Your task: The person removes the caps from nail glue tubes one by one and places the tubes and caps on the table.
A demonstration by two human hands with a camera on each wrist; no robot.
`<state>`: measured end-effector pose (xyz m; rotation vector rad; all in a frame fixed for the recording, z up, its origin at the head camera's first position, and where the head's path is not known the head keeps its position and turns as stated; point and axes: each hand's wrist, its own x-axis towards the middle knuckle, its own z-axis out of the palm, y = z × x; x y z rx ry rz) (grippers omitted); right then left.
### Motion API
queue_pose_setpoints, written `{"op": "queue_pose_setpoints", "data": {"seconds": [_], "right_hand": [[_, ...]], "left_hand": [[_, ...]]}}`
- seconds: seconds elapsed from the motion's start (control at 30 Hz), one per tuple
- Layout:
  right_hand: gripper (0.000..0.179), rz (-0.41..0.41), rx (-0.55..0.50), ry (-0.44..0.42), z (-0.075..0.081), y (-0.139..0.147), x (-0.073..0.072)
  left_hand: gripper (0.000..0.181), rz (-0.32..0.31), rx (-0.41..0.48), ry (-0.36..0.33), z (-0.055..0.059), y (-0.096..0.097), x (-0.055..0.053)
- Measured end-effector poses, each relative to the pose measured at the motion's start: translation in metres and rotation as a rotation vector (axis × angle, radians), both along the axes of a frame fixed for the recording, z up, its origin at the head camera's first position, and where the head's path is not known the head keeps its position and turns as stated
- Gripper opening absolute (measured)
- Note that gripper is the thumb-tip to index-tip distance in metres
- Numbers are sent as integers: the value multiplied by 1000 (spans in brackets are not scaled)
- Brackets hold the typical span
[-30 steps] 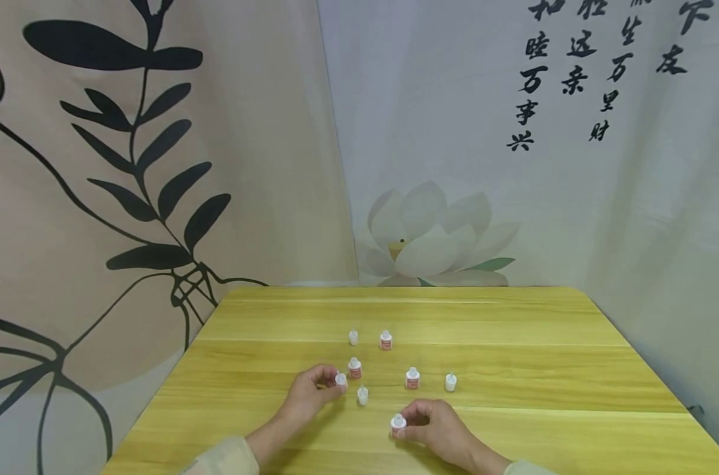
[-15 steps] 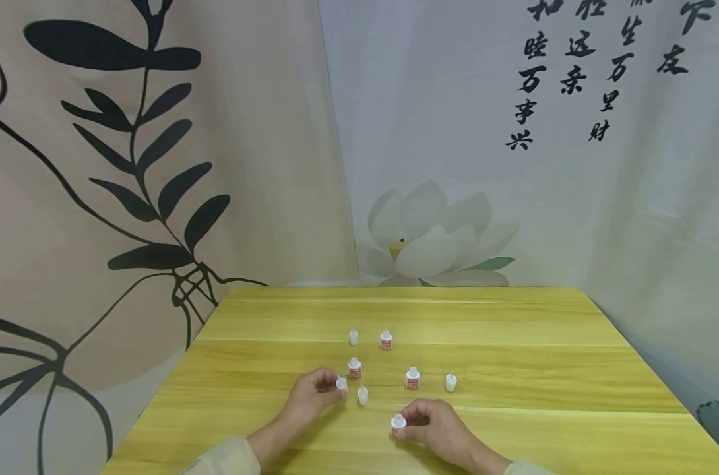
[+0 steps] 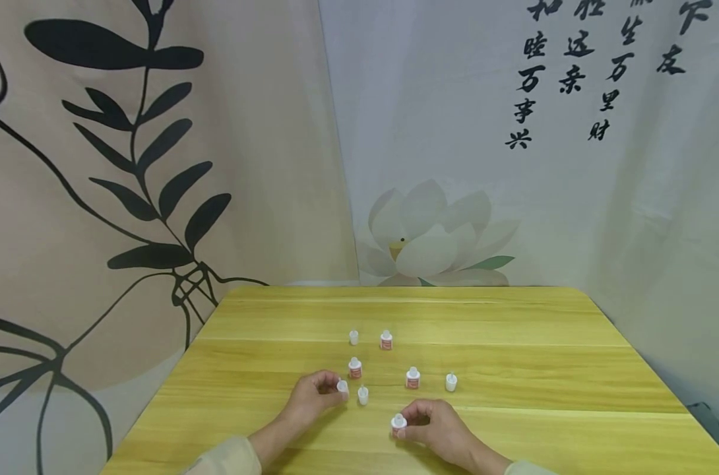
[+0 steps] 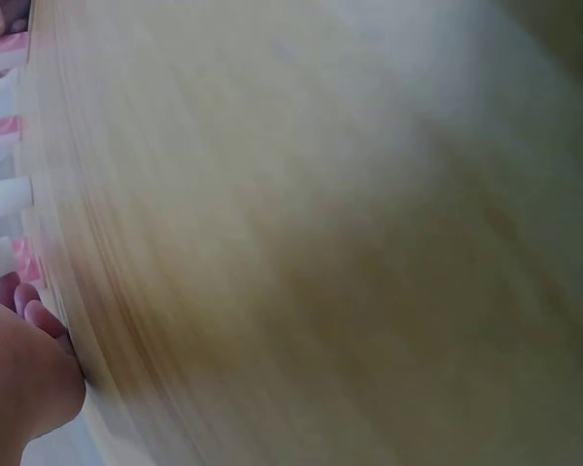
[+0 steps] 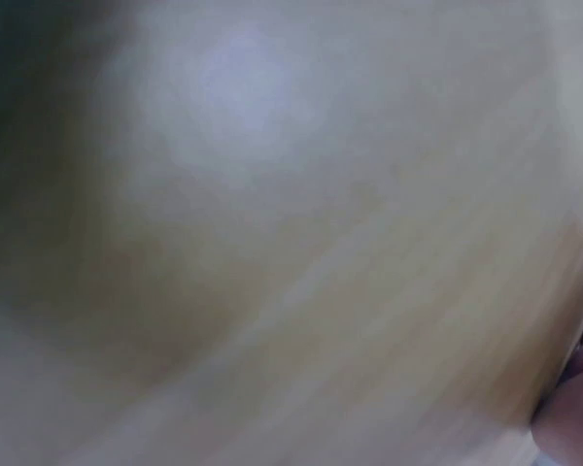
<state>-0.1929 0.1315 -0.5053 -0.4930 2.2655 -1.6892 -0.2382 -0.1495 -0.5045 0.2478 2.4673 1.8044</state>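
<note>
My left hand (image 3: 313, 399) pinches a small white cap (image 3: 342, 387) between thumb and fingers, low over the wooden table. To its right, my right hand (image 3: 441, 430) holds a little white bottle (image 3: 398, 421) with a red label by its side; the bottle is upright and its white nozzle shows on top. A second white cap (image 3: 363, 396) stands just right of the left fingertips, and an uncapped bottle (image 3: 355, 368) stands behind them. Only part of the left hand (image 4: 24, 374) enters the left wrist view, and a bit of the right hand (image 5: 575, 417) the right wrist view.
Farther back on the wooden table (image 3: 502, 316) stand another red-labelled bottle (image 3: 386, 340) and a cap (image 3: 353, 338). Right of the middle are one more bottle (image 3: 413, 378) and a cap (image 3: 451, 382). A printed curtain (image 3: 276, 165) hangs behind the table's far edge.
My left hand has sunk slightly toward the near side with the cap in its fingers. The right hand and its bottle stay in place, as do the standing bottles and caps.
</note>
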Motion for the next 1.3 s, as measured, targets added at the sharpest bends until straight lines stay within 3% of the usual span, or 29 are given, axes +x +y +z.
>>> {"op": "queue_pose_setpoints", "data": {"seconds": [0.3, 0.7, 1.3], "right_hand": [[17, 3, 15, 16, 1, 1, 0], [16, 14, 7, 10, -2, 4, -6], [16, 9, -6, -2, -1, 4, -7]], "left_hand": [[21, -9, -79, 16, -5, -1, -2], [23, -37, -169, 7, -2, 0, -4], [20, -54, -191, 25, 1, 0, -4]]}}
